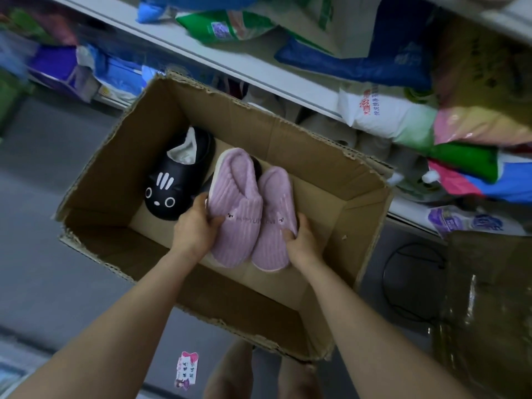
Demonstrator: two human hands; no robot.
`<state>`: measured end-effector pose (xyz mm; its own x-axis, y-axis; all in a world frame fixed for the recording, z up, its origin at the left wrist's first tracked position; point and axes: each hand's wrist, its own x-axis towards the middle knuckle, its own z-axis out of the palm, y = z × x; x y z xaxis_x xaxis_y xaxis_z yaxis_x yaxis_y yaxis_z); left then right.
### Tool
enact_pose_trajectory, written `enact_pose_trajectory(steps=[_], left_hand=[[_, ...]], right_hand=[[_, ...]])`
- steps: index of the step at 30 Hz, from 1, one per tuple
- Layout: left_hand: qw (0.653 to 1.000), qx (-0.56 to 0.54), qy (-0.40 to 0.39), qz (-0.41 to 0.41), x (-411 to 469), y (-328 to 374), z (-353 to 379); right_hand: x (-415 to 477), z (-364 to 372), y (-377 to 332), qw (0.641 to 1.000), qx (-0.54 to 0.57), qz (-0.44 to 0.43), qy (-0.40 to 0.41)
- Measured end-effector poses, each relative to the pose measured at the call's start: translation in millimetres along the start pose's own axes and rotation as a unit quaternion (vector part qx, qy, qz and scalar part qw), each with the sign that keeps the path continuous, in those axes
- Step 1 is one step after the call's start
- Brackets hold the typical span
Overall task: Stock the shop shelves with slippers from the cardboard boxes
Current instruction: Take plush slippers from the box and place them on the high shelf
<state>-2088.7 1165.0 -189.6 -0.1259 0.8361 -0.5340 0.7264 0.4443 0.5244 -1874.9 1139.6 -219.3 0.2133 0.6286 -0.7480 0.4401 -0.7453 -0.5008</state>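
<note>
An open cardboard box stands on the floor in front of the shelves. Over its inside I hold a pair of pink corduroy slippers side by side, toes toward me. My left hand grips the left slipper's side, thumb on top. My right hand grips the right slipper at its toe end. A black slipper with a white cat face lies on the box bottom to the left; part of another dark slipper shows behind the pink pair.
White shop shelves run across the top, packed with bagged goods in blue, green, white and pink. A taped brown box stands at the right, a black wire loop beside it. A small pink label lies on the grey floor.
</note>
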Motion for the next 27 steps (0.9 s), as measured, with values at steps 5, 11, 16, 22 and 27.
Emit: enact_pose_trajectory(steps=[5,11,16,22,27], left_hand=[[0.996,-0.077,-0.034,-0.003,-30.3,16.2,-27.1],[0.985,-0.162,-0.062,0.018,-84.0,53.0,-68.3],[0.977,-0.179,-0.085,0.081,-131.6,102.8,-89.7],[0.965,-0.167,-0.093,0.177,-184.0,174.8,-91.1],[0.946,-0.177,-0.095,0.253,-237.2,255.3,-62.1]], right_hand=[[-47.0,-32.9,-10.8,0.999,-0.011,-0.043,0.005],[-123.3,-90.9,-22.6,0.991,0.009,-0.119,0.054],[-185.8,-143.7,-15.9,0.974,0.043,-0.183,0.124],[-239.9,-208.0,14.6,0.956,0.065,-0.214,0.192],[-279.4,-292.7,56.2,0.929,0.090,-0.253,0.253]])
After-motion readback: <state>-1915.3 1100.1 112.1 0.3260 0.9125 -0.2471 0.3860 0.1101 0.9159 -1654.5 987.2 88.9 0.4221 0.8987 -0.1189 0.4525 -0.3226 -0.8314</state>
